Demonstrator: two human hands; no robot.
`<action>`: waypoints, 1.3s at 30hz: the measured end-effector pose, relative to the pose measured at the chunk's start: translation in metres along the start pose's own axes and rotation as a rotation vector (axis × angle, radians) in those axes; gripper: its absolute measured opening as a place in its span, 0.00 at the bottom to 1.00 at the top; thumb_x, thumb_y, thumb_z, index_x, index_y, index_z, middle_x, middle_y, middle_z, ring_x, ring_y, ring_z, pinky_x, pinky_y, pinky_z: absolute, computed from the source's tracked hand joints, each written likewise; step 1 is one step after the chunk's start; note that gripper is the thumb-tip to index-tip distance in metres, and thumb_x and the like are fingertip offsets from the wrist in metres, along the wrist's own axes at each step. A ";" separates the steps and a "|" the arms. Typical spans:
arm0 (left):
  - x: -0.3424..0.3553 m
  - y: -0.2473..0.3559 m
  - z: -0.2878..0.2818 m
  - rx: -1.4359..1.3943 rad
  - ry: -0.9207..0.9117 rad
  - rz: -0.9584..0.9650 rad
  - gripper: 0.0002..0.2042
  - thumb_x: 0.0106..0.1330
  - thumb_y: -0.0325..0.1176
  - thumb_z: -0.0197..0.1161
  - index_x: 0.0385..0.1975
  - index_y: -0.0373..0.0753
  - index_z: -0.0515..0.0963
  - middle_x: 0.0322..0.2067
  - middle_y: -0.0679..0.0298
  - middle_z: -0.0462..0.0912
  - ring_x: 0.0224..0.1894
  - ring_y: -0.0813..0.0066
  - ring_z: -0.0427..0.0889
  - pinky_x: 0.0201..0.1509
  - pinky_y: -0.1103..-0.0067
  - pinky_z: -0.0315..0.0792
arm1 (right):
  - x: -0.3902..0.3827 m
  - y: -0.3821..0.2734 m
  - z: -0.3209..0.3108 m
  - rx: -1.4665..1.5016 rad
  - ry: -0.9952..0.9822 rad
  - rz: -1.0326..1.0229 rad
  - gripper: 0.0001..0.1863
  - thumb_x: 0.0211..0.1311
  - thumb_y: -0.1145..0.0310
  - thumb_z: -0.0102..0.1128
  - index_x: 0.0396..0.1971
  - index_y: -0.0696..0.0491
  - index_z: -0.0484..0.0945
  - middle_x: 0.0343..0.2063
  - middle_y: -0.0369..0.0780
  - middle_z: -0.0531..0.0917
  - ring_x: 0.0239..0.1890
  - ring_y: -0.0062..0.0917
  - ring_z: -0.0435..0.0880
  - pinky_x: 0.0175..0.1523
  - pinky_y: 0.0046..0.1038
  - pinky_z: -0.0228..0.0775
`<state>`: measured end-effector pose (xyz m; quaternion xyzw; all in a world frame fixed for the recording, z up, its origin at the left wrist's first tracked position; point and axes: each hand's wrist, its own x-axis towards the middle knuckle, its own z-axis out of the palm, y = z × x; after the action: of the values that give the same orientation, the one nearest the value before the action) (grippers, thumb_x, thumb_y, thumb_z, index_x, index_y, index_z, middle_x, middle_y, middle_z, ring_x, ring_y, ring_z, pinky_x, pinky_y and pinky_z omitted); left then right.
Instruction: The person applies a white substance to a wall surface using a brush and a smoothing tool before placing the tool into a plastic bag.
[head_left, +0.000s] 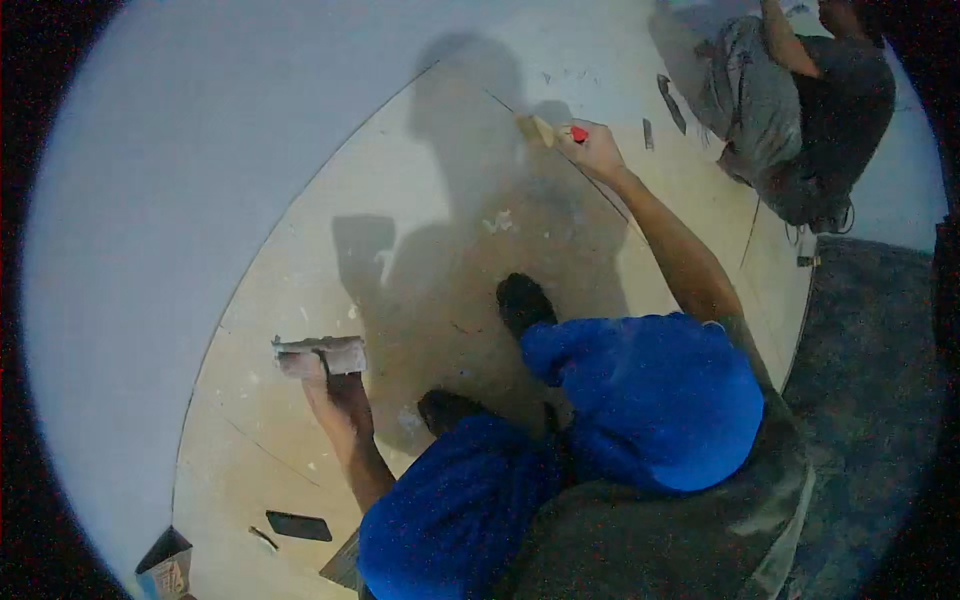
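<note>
My left hand (pixel 340 400) is closed around a wide putty knife (pixel 345 355) with pale, putty-like smears along its broad edge. It is held up over the tan board surface (pixel 270 400), left of my feet. Stretched out to the far right, my right hand (pixel 598 155) grips a smaller putty knife (pixel 536 129) with a red part at its handle. Its tan, flat end lies at a dark seam (pixel 600 190) in the boards; whether it touches is hard to tell. My shadow covers much of the surface there.
Another person (pixel 835 110) crouches at the far right, near a dark strip (pixel 672 104) and a short strip (pixel 648 134). At the lower left lie a black phone-like slab (pixel 298 526) and a cardboard box (pixel 168 566). A pale wall (pixel 150 220) borders the boards; dark fabric (pixel 870 340) spreads at right.
</note>
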<state>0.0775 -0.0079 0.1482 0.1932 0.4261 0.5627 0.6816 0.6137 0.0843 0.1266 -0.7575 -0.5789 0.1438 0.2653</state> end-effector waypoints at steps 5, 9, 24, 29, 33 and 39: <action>0.014 -0.019 -0.031 -0.044 0.178 -0.013 0.21 0.69 0.38 0.59 0.59 0.38 0.68 0.54 0.57 0.74 0.56 0.64 0.73 0.64 0.63 0.66 | -0.041 -0.039 -0.007 0.014 -0.352 0.020 0.13 0.58 0.64 0.64 0.41 0.54 0.84 0.24 0.40 0.83 0.27 0.18 0.78 0.35 0.26 0.71; 0.023 -0.021 -0.044 -0.059 0.147 -0.032 0.20 0.69 0.37 0.59 0.58 0.40 0.69 0.52 0.59 0.75 0.55 0.65 0.74 0.61 0.63 0.68 | -0.024 -0.021 -0.003 -0.135 -0.451 0.108 0.11 0.55 0.65 0.64 0.36 0.53 0.85 0.22 0.42 0.82 0.25 0.21 0.77 0.34 0.28 0.70; 0.023 -0.020 -0.016 -0.045 0.187 0.032 0.22 0.69 0.41 0.59 0.58 0.38 0.67 0.50 0.57 0.75 0.55 0.64 0.73 0.62 0.64 0.65 | 0.009 0.020 -0.052 -0.277 -0.563 0.149 0.15 0.56 0.59 0.62 0.36 0.53 0.85 0.29 0.44 0.86 0.36 0.28 0.84 0.63 0.37 0.58; 0.027 -0.028 -0.038 0.041 0.219 0.004 0.19 0.72 0.45 0.55 0.54 0.39 0.70 0.48 0.61 0.76 0.52 0.68 0.73 0.58 0.70 0.67 | 0.067 0.013 -0.042 -0.360 -0.467 0.108 0.11 0.56 0.64 0.61 0.32 0.55 0.84 0.24 0.41 0.84 0.33 0.25 0.81 0.53 0.32 0.65; 0.035 -0.028 -0.033 0.010 0.178 -0.026 0.20 0.72 0.45 0.55 0.56 0.39 0.69 0.50 0.61 0.75 0.53 0.67 0.73 0.59 0.69 0.67 | 0.117 0.054 -0.034 -0.272 -0.170 0.147 0.12 0.58 0.68 0.60 0.39 0.56 0.84 0.24 0.40 0.84 0.30 0.21 0.79 0.39 0.26 0.72; 0.024 -0.023 -0.014 0.011 0.177 0.033 0.21 0.70 0.47 0.57 0.56 0.40 0.70 0.50 0.61 0.75 0.54 0.67 0.73 0.60 0.68 0.66 | 0.070 0.021 -0.046 -0.107 -0.188 0.039 0.13 0.58 0.67 0.60 0.41 0.55 0.85 0.27 0.39 0.85 0.30 0.19 0.79 0.41 0.26 0.72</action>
<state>0.0800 0.0053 0.1146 0.1536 0.4844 0.5864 0.6308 0.6748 0.1367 0.1583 -0.7651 -0.5930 0.1882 0.1660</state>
